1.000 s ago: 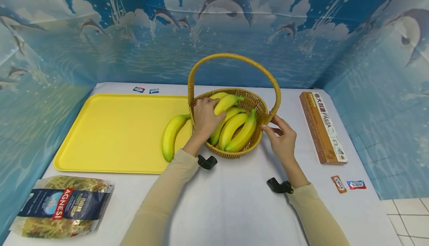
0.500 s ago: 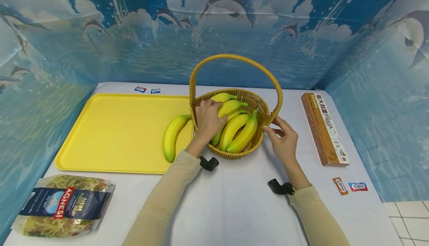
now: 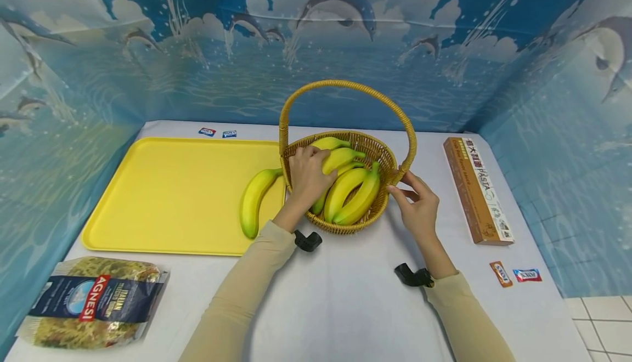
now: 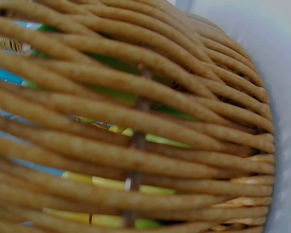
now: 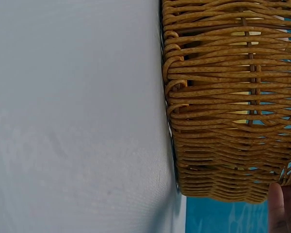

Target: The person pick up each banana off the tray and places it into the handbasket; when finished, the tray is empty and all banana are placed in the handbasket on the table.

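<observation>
The wicker basket [image 3: 345, 229] stands on the white table with several yellow bananas [image 3: 343, 194] in it. My left hand [image 3: 308, 173] reaches over the left rim and holds a banana [image 3: 339, 157] between thumb and fingers; the banana's near end is hidden by the hand. My right hand [image 3: 418, 203] pinches the basket's right rim at the handle's foot. In the right wrist view, fingertips [image 5: 276, 208] touch the basket's rim. The left wrist view is filled by basket weave [image 4: 136, 107], with yellow and green showing through its gaps.
A yellow tray [image 3: 173, 197] lies left of the basket, with one banana [image 3: 254, 203] on its right edge. A pasta bag [image 3: 94, 304] lies front left, a pasta box [image 3: 476, 189] on the right. Small wrapped candies [image 3: 501, 274] lie front right, others [image 3: 207, 131] behind the tray.
The left hand's banana has settled lower and slightly nearer among the others, uncovering more of the banana behind it. The right hand has kept its hold on the rim.
</observation>
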Demonstrator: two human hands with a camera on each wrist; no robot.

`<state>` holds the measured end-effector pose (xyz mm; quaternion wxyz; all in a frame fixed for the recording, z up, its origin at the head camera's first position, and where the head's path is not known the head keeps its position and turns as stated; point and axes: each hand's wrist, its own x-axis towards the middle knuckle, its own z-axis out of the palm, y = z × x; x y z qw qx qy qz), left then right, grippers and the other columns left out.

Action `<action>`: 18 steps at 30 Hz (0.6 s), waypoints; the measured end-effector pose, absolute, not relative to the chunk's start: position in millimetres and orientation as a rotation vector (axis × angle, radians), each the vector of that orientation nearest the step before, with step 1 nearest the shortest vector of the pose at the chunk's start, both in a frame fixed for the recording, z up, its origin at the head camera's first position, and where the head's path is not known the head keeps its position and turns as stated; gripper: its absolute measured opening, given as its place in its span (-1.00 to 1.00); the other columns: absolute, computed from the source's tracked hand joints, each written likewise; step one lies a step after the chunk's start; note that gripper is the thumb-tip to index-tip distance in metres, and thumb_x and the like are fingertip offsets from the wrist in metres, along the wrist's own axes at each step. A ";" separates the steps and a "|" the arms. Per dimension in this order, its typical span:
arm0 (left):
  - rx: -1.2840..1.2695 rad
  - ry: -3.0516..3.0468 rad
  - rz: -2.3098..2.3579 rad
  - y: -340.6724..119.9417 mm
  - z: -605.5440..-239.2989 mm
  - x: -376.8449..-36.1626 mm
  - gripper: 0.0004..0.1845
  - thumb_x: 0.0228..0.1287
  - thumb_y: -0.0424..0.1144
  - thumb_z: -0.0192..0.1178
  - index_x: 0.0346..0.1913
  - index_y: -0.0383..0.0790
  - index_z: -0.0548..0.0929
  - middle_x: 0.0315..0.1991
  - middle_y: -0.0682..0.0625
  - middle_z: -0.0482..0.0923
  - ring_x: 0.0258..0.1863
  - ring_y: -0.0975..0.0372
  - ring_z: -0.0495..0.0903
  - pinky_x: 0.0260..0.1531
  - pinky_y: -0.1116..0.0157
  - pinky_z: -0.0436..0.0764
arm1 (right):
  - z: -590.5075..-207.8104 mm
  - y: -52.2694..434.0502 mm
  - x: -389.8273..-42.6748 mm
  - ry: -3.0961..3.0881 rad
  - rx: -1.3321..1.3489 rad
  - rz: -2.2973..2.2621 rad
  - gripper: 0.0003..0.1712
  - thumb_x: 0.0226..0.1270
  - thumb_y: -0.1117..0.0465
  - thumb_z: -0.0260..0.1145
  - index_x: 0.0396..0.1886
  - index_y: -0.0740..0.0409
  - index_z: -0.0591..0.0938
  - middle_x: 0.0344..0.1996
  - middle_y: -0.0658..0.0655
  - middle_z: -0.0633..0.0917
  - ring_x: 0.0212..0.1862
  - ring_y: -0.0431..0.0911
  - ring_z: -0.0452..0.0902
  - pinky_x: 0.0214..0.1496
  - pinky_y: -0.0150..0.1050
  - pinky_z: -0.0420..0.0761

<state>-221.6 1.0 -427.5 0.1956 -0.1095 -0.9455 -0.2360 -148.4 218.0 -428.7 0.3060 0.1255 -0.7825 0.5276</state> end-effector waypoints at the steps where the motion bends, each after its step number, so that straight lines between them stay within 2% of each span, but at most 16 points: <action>1: -0.307 -2.647 -0.663 1.0 -427.1 -221.2 -0.52 0.08 -0.03 0.45 0.08 -0.09 0.71 -0.04 -0.06 0.62 -0.04 0.05 0.47 -0.12 0.09 0.39 | -428.5 217.9 -148.3 -2.070 0.333 1.396 -0.44 0.03 0.65 0.37 0.13 0.54 0.55 -0.13 0.55 0.65 -0.04 -0.49 0.55 -0.13 -0.62 0.57; 5: -0.311 -2.641 -0.714 -0.9 -422.9 -215.7 -0.51 0.10 -0.02 0.43 0.10 -0.09 0.70 -0.03 -0.05 0.59 -0.05 0.05 0.44 -0.13 0.11 0.38 | -429.0 218.0 -147.3 -2.067 0.336 1.405 -0.44 0.04 0.65 0.37 0.13 0.53 0.56 -0.14 0.55 0.64 -0.04 -0.49 0.55 -0.13 -0.61 0.58; 10: -0.331 -2.609 -0.984 -17.0 -409.4 -194.8 -0.50 0.15 -0.06 0.38 0.14 -0.19 0.66 0.01 -0.12 0.54 0.00 0.00 0.42 0.01 0.03 0.40 | -430.5 218.5 -146.5 -2.068 0.338 1.407 -0.43 0.04 0.64 0.37 0.14 0.53 0.55 -0.14 0.56 0.64 -0.03 -0.47 0.56 -0.12 -0.60 0.58; 14: -0.264 -2.521 -1.168 -48.1 -401.8 -179.6 -0.46 0.16 -0.14 0.37 0.20 -0.26 0.60 0.05 -0.20 0.51 0.03 -0.05 0.41 0.07 -0.02 0.39 | -429.3 218.3 -147.4 -2.067 0.338 1.404 -0.43 0.05 0.64 0.37 0.15 0.52 0.55 -0.12 0.55 0.64 -0.03 -0.47 0.56 -0.12 -0.60 0.58; 18: -0.075 -2.468 -1.235 -92.7 -403.4 -174.1 -0.36 0.16 -0.15 0.35 0.31 -0.24 0.50 0.12 -0.25 0.43 0.09 -0.08 0.37 0.10 -0.05 0.36 | -428.5 217.9 -147.8 -2.070 0.337 1.395 -0.43 0.04 0.64 0.37 0.14 0.52 0.55 -0.12 0.54 0.65 -0.03 -0.48 0.56 -0.12 -0.61 0.58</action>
